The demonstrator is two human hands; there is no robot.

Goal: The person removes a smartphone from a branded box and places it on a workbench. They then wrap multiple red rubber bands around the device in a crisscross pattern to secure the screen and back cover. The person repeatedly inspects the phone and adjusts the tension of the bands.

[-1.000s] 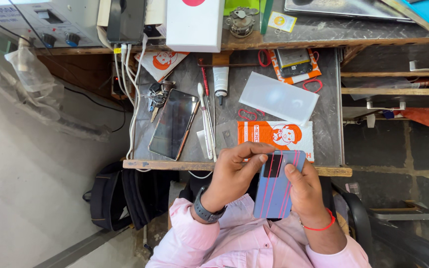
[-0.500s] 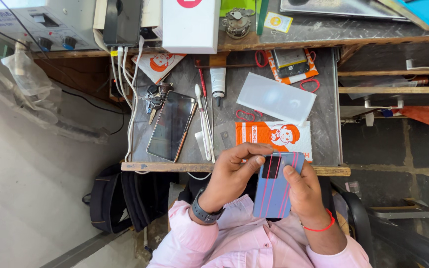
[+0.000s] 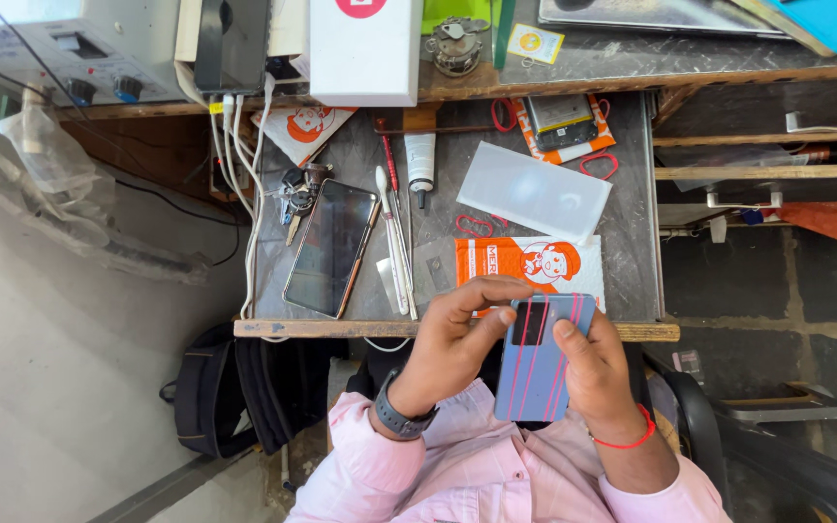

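A grey worktable [image 3: 632, 242] carries a dark phone [image 3: 329, 247], tweezers [image 3: 394, 242] and an orange packet [image 3: 530, 263].

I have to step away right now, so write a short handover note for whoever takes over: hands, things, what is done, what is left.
Left hand: grips the blue phone at its upper left edge, thumb on its back.
Right hand: holds the phone's right side, thumb near the top.
The phone is back up over the lap, at the front edge of the grey worktop.
Done: red rubber bands run lengthwise around the phone.
Left: not clear from this view. Loose red bands, a black phone and an orange packet lie on the worktop.
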